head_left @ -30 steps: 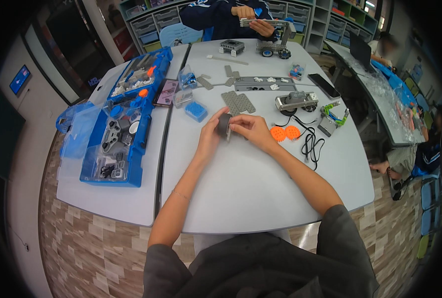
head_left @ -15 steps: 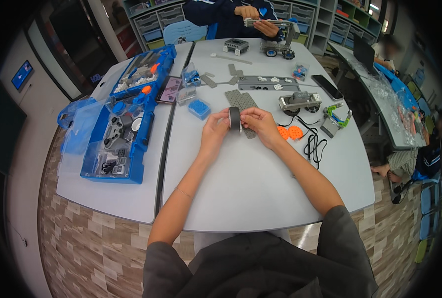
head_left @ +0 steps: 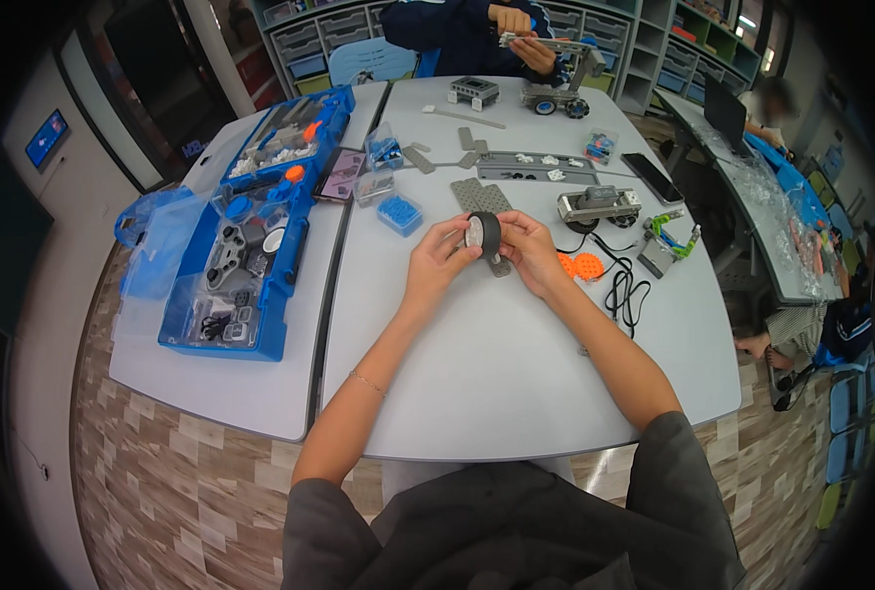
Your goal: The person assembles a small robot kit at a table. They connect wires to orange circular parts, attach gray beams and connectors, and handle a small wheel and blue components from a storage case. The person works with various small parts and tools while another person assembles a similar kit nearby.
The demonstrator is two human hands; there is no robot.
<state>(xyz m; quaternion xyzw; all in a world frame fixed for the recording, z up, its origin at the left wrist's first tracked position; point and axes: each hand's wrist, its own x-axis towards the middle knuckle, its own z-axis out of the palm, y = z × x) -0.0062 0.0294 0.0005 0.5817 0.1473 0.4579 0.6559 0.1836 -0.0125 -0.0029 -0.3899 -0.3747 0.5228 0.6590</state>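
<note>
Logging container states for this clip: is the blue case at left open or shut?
Open. The inside of the blue case is exposed, with a grey game controller and small white pieces visible in it.

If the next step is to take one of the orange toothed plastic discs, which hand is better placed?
Right, probably: the right hand is nearer the orange toothed plastic discs; the left hand is farther away. Both hold the black-tyred wheel, so the left would support it.

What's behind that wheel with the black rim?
Behind the wheel, gray perforated plates lie on the table, showing above and just below it. The part covered by the wheel can't be seen.
</note>
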